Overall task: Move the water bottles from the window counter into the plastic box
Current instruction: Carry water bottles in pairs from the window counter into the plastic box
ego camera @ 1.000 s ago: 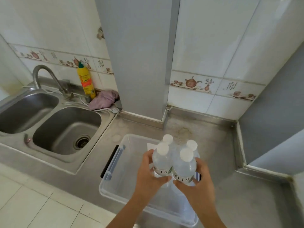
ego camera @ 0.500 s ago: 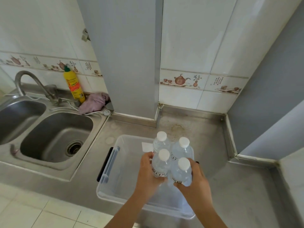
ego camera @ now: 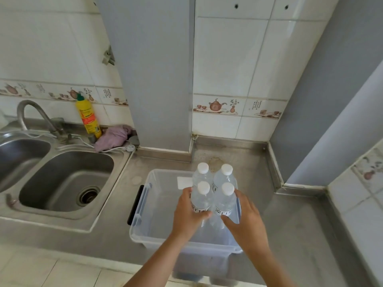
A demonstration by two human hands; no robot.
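Several clear water bottles with white caps [ego camera: 214, 189] stand bunched together, upright, over the right half of the clear plastic box [ego camera: 145, 204] on the steel counter. My left hand [ego camera: 189, 214] grips the near-left bottle from the left, thumb curled across its label. From the right, my right hand [ego camera: 244, 218] holds the near-right bottle, fingers wrapped round it. The bottles' lower parts sit inside the box walls; whether they touch the bottom I cannot tell.
A double steel sink [ego camera: 66, 183] with a tap [ego camera: 33, 114] lies to the left. A yellow detergent bottle [ego camera: 88, 117] and a pink cloth [ego camera: 113, 137] stand behind it. A grey pillar [ego camera: 153, 79] rises behind the box. Bare counter [ego camera: 290, 214] stretches right to a grey wall.
Both hands have lowered the bunch of bottles further into the box. My view has shifted, so the sink and wall sit differently in frame.
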